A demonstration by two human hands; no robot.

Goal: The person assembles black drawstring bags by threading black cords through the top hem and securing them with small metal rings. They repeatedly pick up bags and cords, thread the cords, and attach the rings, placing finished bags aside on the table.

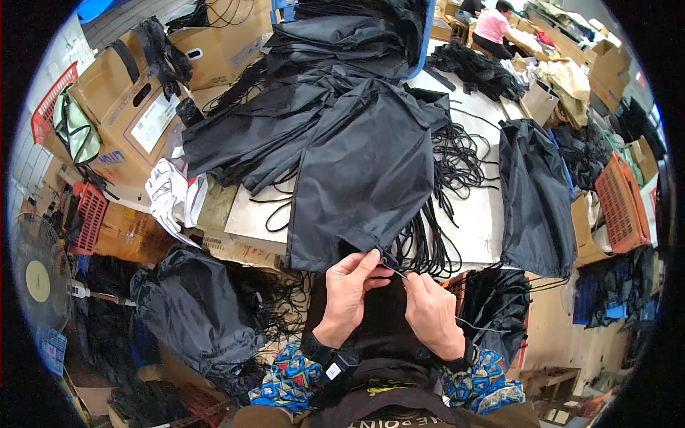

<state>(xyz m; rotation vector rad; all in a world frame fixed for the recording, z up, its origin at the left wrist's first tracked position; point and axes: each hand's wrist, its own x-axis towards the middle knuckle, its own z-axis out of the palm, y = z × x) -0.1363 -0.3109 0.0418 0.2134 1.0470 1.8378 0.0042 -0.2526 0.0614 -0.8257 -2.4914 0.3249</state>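
Note:
A black fabric bag (360,178) lies over the table's near edge, its lower corner drawn toward me. My left hand (347,291) is closed, pinching that corner between thumb and fingers. My right hand (433,314) is closed on a thin metal wire (479,327). One end of the wire meets the bag's corner at my left fingertips, and the other sticks out to the right past my palm. Whether the tip is inside the fabric is hidden by my fingers. Black cords (428,239) hang beside the bag, just beyond my right hand.
More black bags (335,43) are piled at the back, by a blue crate edge (421,43). Another black bag (535,192) lies at the table's right. Cardboard boxes (114,107) and a fan (39,278) stand left. A person in pink (492,28) sits far right.

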